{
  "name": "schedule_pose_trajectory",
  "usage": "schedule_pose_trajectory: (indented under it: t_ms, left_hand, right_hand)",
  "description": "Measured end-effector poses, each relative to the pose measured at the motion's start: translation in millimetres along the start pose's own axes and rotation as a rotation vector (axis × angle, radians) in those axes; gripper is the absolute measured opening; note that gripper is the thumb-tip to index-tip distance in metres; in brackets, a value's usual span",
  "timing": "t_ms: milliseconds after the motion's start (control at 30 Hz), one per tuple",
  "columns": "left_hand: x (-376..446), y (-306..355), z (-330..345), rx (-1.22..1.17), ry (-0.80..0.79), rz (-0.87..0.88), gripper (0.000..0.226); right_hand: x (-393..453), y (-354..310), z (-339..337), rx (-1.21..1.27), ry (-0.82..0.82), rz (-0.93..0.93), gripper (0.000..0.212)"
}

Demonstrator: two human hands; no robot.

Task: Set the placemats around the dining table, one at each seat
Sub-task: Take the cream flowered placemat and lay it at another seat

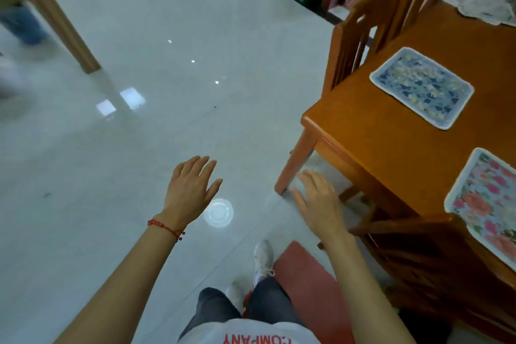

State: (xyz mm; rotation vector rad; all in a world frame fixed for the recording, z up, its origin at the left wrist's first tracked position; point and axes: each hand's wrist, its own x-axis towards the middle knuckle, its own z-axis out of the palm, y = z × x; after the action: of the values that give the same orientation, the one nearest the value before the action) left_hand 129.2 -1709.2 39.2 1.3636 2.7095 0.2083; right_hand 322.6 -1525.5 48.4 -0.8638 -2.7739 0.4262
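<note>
An orange wooden dining table [391, 145] fills the right side of the view. On it lie a blue floral placemat [421, 86] near the corner, a pink rose placemat [485, 204] at the near right edge, and a pale greenish placemat [480, 3] at the far end. My left hand [190, 190] hovers over the floor with fingers spread, a red string bracelet on its wrist. My right hand [321, 201] is also spread and empty, just left of the table leg [296, 165]. Neither hand touches a placemat.
One wooden chair [371, 28] is tucked at the table's far side, another [413, 257] at the near side. A red mat [310, 282] lies by my feet. A wooden post [55, 17] stands at far left beside a blurred person [19, 25]. Shiny tiled floor [167, 106] spreads left.
</note>
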Motion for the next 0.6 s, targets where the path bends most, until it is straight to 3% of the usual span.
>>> schedule_pose_trajectory:
  t_ms: [367, 600]
  left_hand:
    - [49, -79, -3, 0.007, 0.008, -0.335, 0.073]
    - [120, -98, -11, -0.011, 0.018, -0.397, 0.072]
  right_hand:
    - [155, -51, 55, 0.013, -0.08, -0.305, 0.044]
    - [244, -56, 68, 0.011, -0.128, -0.364, 0.046]
